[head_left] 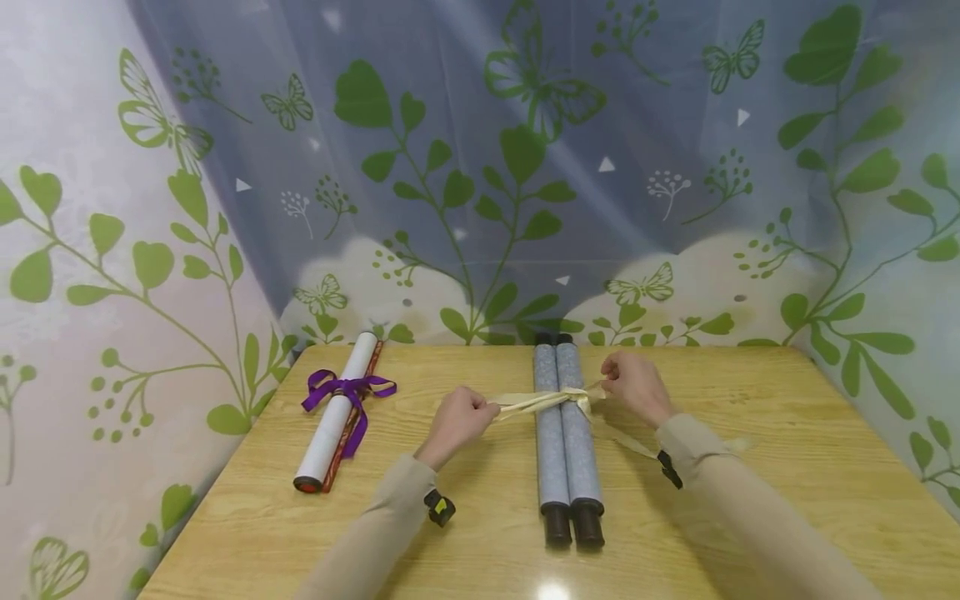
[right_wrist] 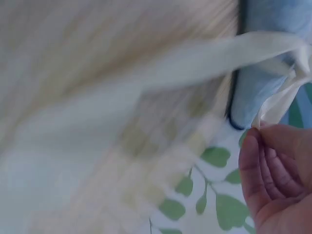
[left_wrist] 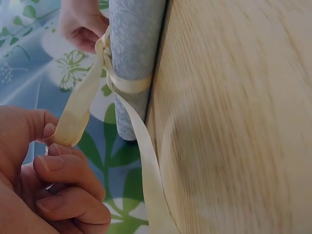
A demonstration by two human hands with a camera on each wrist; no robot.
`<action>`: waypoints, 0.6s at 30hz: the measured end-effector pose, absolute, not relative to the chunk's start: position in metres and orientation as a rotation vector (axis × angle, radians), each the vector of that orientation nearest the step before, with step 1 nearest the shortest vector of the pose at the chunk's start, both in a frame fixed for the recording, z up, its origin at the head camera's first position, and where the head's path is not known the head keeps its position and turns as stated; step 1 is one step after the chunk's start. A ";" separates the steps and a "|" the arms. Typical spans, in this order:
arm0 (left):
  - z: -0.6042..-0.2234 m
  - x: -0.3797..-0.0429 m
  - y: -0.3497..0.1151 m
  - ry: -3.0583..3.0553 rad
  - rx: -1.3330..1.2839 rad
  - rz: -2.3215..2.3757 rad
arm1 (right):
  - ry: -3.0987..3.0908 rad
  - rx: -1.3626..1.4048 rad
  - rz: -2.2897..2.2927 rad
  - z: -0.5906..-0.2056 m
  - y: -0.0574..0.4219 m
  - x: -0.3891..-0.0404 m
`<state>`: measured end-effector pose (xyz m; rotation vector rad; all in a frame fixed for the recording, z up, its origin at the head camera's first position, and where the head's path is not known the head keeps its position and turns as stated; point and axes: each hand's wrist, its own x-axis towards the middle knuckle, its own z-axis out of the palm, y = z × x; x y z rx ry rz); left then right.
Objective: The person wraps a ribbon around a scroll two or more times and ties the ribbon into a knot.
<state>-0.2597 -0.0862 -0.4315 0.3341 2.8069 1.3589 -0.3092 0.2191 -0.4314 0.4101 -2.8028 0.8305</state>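
Observation:
Two blue-grey patterned scrolls (head_left: 551, 450) with dark end knobs lie side by side on the wooden table, bound by a cream ribbon (head_left: 525, 403) knotted on top. To their left, my left hand (head_left: 459, 421) pinches a loop of the ribbon between thumb and fingers and draws it taut. On the other side my right hand (head_left: 637, 385) pinches another part of the ribbon close to the knot. In the left wrist view one loose ribbon tail (left_wrist: 146, 156) hangs down past the scroll. A second tail (right_wrist: 161, 68) runs blurred across the right wrist view.
A white scroll (head_left: 330, 442) with a red-patterned strip along its side lies at the left, tied with a purple ribbon bow (head_left: 351, 387). Behind the wooden table (head_left: 247, 517) hangs a leaf-and-butterfly curtain (head_left: 450, 125). Both wrists wear small dark cameras (head_left: 439, 507).

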 end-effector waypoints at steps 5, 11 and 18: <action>-0.436 -0.261 -0.095 2.821 0.349 1.341 | -2.731 0.663 0.443 -0.429 0.231 -0.321; -0.441 -0.260 -0.102 2.830 0.336 1.273 | -2.800 0.687 0.299 -0.421 0.240 -0.322; -0.449 -0.259 -0.114 2.774 0.277 1.265 | -2.981 0.456 0.605 -0.422 0.250 -0.318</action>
